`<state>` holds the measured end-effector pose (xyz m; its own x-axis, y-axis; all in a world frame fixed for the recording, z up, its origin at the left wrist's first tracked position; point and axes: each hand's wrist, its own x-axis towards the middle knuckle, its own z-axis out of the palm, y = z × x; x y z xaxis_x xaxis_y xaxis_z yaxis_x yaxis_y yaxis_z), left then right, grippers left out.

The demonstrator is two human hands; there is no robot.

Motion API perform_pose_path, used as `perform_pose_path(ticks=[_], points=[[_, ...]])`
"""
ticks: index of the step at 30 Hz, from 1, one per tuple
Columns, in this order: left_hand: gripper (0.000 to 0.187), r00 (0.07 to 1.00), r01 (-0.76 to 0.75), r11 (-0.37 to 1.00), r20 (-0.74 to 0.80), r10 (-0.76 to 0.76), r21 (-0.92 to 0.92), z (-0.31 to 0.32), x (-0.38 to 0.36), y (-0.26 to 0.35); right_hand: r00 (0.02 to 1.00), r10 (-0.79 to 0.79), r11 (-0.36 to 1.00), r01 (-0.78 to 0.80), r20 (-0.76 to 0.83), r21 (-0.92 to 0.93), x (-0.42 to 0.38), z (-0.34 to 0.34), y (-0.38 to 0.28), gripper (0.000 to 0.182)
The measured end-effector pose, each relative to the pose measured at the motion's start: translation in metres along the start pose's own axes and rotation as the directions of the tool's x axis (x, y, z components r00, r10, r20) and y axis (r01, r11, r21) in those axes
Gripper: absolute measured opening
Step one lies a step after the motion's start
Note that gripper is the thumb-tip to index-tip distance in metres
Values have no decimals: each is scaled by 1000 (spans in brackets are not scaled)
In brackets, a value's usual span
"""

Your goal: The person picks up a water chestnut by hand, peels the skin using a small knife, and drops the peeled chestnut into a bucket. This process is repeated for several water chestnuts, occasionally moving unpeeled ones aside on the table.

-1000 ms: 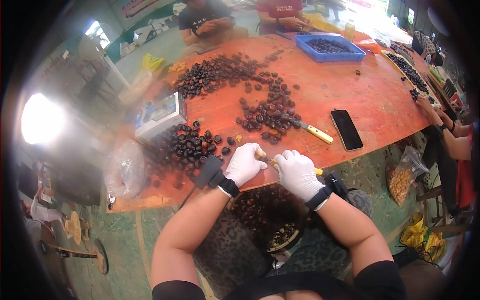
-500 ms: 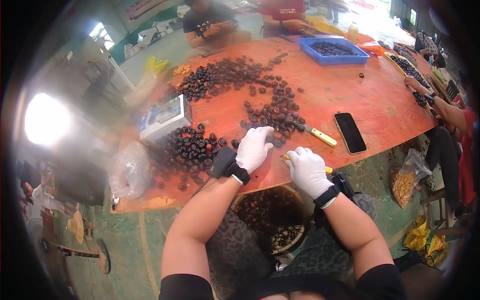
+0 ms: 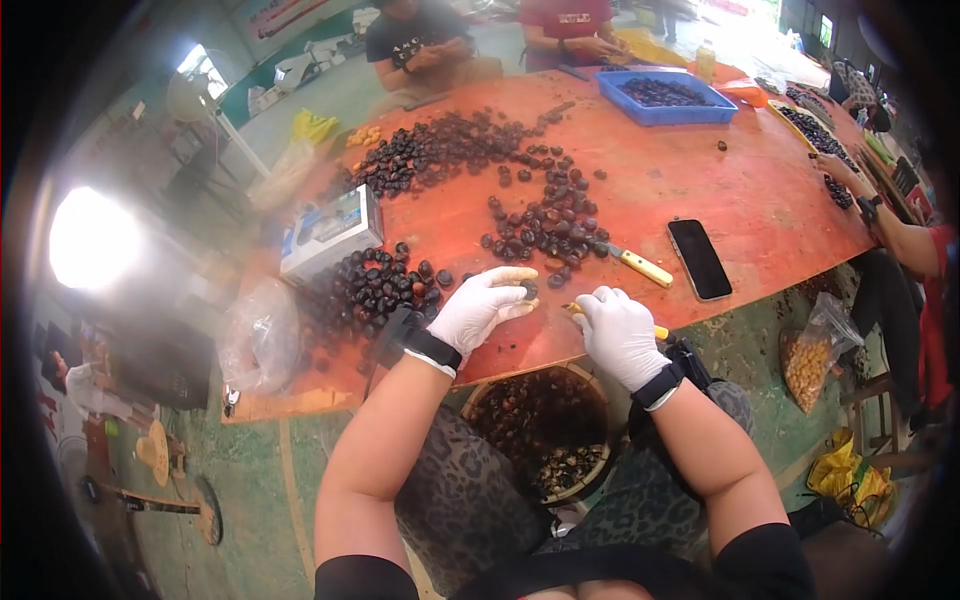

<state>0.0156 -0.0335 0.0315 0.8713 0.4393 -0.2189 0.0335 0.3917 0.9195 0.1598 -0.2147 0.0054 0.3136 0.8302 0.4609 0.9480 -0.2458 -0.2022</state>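
My left hand (image 3: 482,308), in a white glove with a dark wristband, is closed, pinching one dark chestnut (image 3: 529,289) between thumb and fingers just above the table's near edge. My right hand (image 3: 620,338), also gloved, is wrapped round a small knife with a yellow handle (image 3: 660,332); most of the knife is hidden in the fist, and its front end points at my left hand. A loose pile of dark chestnuts (image 3: 550,225) lies just beyond my hands. Another heap of chestnuts (image 3: 385,285) is left of my left hand.
On the red table (image 3: 640,160) are a second knife (image 3: 642,267), a phone (image 3: 699,260), a box (image 3: 335,235), a plastic bag (image 3: 262,335) and a blue tray (image 3: 665,115). Below the edge stands a basket (image 3: 606,425) of peelings. Other people sit around the table.
My left hand has drawn back from the pile, toward the left, and turned; a chestnut now shows in its fingers. My right hand with the knife has barely moved.
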Motion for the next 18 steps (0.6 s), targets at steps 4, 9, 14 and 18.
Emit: perform_pose_path(ticks=[4, 9, 14, 18], points=[[36, 993, -116, 989, 40, 112, 89, 11, -33, 25, 999, 35, 999, -35, 7, -2, 1, -9, 2, 13], [40, 833, -476, 876, -281, 478, 77, -15, -164, 29, 997, 16, 999, -14, -70, 32, 10, -17, 2, 13], [32, 603, -321, 947, -765, 225, 25, -93, -269, -116, 999, -5, 998, 7, -33, 64, 5, -18, 3, 13], [28, 236, -67, 987, -959, 156, 144, -184, -329, -227, 997, 9, 995, -3, -70, 95, -6, -20, 15, 17]])
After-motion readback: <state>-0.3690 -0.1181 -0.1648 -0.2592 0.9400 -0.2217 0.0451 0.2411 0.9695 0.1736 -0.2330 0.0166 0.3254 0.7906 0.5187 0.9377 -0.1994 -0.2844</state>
